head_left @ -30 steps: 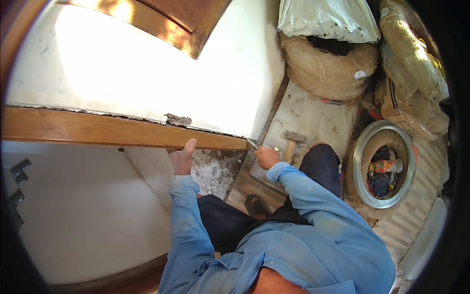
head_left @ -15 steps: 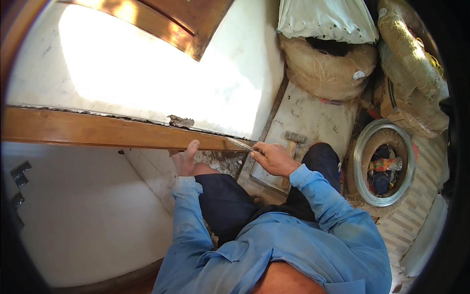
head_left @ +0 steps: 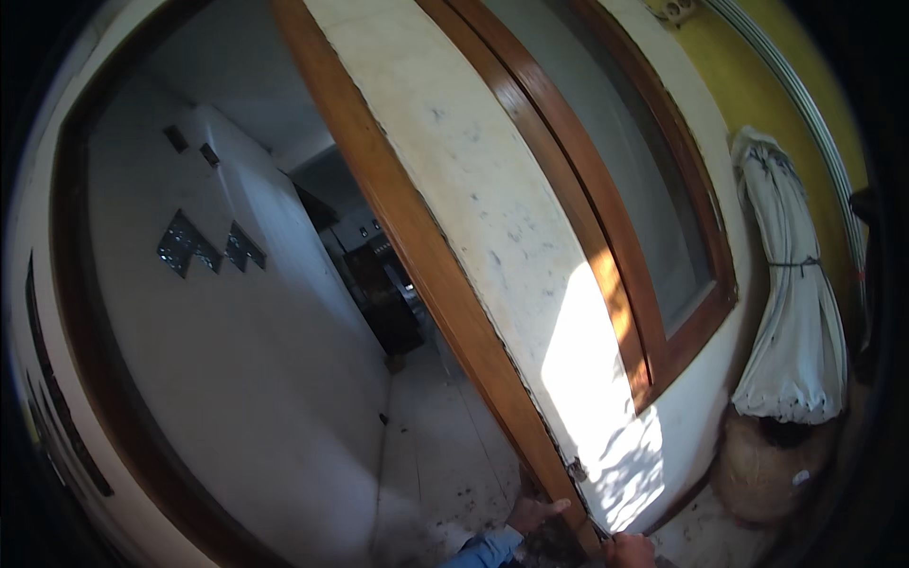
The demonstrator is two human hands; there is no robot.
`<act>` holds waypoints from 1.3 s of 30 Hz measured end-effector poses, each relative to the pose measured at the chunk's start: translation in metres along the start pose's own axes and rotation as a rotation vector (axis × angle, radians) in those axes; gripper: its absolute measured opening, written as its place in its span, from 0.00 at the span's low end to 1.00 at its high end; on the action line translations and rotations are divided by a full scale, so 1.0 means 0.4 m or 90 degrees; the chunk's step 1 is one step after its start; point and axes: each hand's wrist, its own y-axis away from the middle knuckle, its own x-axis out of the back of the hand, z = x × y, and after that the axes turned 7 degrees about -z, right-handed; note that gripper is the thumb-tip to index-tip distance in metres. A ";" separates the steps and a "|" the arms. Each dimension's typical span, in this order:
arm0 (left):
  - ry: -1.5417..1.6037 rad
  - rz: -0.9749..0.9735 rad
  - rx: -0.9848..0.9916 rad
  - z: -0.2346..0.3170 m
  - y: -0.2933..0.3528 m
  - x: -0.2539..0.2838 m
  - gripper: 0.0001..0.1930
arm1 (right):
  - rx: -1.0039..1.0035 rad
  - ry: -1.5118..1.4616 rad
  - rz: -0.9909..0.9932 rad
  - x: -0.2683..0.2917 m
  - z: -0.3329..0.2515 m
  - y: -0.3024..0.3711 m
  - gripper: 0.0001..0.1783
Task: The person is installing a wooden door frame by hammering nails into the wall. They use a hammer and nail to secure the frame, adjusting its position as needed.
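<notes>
My left hand (head_left: 536,514) grips the edge of a brown wooden door frame post (head_left: 417,256) near its lower end. Its thumb lies across the front face, while the fingers are out of sight behind the post. Close to the bottom of the picture, my right hand (head_left: 630,551) is closed at the seam between post and white wall. The picture's edge cuts it off. Half a second earlier it held a thin, light metal blade; now only a tiny bit shows by the fingers. A rough dark gap (head_left: 576,468) breaks the plaster along the post.
A white wall (head_left: 464,161) runs beside the post, with a wood-framed window (head_left: 653,312) set in it. Through the doorway lie a pale floor (head_left: 436,445) and a dark cabinet (head_left: 379,298). On the right hangs a tied white cloth (head_left: 791,293) above a fibre-wrapped coil (head_left: 767,473).
My view has swung up and tilted, so the post now runs diagonally. Both hands now appear at the lower edge, still by the post; the hammer and wire coil have left view.
</notes>
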 end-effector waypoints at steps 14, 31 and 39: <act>-0.025 -0.011 -0.089 0.010 -0.042 0.017 0.46 | 0.141 -0.070 0.028 0.034 0.121 -0.085 0.21; -0.246 -0.149 -0.164 -0.090 0.295 -0.189 0.14 | -0.327 -0.881 -0.168 -0.205 0.216 0.006 0.23; 0.152 0.236 -0.144 -0.038 0.271 -0.094 0.09 | -0.164 -0.638 0.179 -0.217 0.210 -0.051 0.22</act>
